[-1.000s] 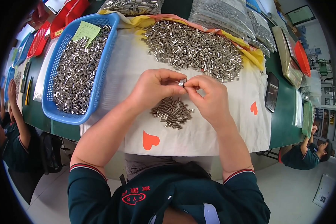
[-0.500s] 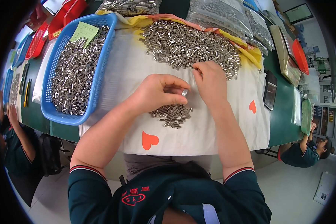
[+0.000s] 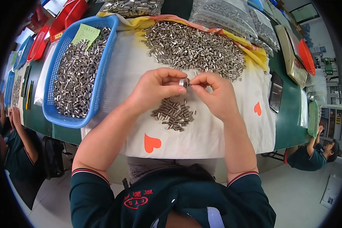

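Note:
My left hand (image 3: 154,88) pinches a short, shiny round metal ring (image 3: 183,83) between thumb and fingers. Close against the ring's right side, my right hand (image 3: 217,93) has thumb and forefinger pressed together on a small metal cylinder (image 3: 189,85), mostly hidden by the fingertips. Whether the cylinder is inside the ring or just touching it, I cannot tell. Below both hands lies a small pile of metal cylinders (image 3: 173,116). Beyond them spreads a larger heap of the same cylinders (image 3: 193,45) on a white cloth (image 3: 201,140) with orange hearts.
On the left stands a blue basket (image 3: 74,122) filled with cylinders, a green paper slip (image 3: 86,34) on top. Clear bags of metal parts (image 3: 222,19) line the back. A phone (image 3: 275,92) lies right of the cloth. Other people sit at far left and far right.
My right hand has come back from the edge of the large heap to the ring, bringing a small cylinder. My left hand has lifted the ring slightly away from me and turned it.

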A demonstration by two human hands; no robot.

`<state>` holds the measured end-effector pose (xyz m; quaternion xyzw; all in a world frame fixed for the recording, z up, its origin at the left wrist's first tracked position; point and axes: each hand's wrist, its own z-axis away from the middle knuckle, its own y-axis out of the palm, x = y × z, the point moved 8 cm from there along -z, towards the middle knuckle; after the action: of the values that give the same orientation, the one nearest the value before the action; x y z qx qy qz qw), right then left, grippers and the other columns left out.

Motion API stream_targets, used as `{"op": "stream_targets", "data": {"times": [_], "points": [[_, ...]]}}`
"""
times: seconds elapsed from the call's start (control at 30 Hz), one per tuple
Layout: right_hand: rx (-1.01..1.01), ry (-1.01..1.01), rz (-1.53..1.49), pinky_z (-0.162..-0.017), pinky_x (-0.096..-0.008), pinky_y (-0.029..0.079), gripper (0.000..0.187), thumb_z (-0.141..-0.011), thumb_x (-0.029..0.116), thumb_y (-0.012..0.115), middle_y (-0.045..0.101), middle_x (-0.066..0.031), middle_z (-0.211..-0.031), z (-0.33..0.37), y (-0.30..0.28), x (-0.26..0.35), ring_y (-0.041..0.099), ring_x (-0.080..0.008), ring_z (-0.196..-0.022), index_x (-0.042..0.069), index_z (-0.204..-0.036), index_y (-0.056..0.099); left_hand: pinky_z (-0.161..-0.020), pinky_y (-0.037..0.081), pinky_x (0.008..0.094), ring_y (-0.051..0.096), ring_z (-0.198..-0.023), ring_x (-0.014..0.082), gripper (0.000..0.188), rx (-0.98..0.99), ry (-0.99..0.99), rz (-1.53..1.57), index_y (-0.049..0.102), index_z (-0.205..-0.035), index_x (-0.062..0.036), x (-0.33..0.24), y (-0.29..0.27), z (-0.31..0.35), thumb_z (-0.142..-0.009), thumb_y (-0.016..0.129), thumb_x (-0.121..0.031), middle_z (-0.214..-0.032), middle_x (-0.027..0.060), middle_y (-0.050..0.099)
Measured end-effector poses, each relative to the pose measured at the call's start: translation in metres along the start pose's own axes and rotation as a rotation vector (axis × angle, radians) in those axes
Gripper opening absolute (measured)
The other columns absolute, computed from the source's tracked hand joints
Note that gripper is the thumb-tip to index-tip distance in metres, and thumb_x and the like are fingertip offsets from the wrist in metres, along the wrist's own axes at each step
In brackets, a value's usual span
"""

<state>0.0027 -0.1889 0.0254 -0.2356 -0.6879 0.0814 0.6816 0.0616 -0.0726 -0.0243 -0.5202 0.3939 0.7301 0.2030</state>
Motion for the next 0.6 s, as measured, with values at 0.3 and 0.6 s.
{"op": "stream_targets", "data": {"times": [0.3, 0.6], "points": [[-0.021, -0.093, 0.063, -0.06, -0.0271, 0.045, 0.007, -0.07, 0.002, 0.062, 0.059, -0.0059, -0.073, 0.005, 0.009, 0.008, 0.057, -0.0156, -0.066, 0.003, -0.077, 0.061, -0.07, 0.049, 0.0211, 0.058, -0.079, 0.009, 0.032, -0.008, -0.008, -0.124, 0.056, -0.104, 0.0049, 0.0, -0.001, 0.001, -0.074, 0.066, -0.001, -0.086, 0.0066, 0.062], [0.034, -0.176, 0.171, -0.06, -0.0276, 0.046, 0.013, -0.069, 0.005, 0.064, 0.06, -0.0079, -0.074, 0.004, 0.005, 0.018, 0.057, -0.0195, -0.065, 0.002, -0.08, 0.059, -0.069, 0.048, 0.0199, 0.057, -0.078, 0.008, 0.03, -0.012, -0.055, -0.064, 0.058, -0.102, 0.0035, 0.003, 0.005, 0.003, -0.073, 0.066, -0.001, -0.085, 0.0052, 0.062]]}}
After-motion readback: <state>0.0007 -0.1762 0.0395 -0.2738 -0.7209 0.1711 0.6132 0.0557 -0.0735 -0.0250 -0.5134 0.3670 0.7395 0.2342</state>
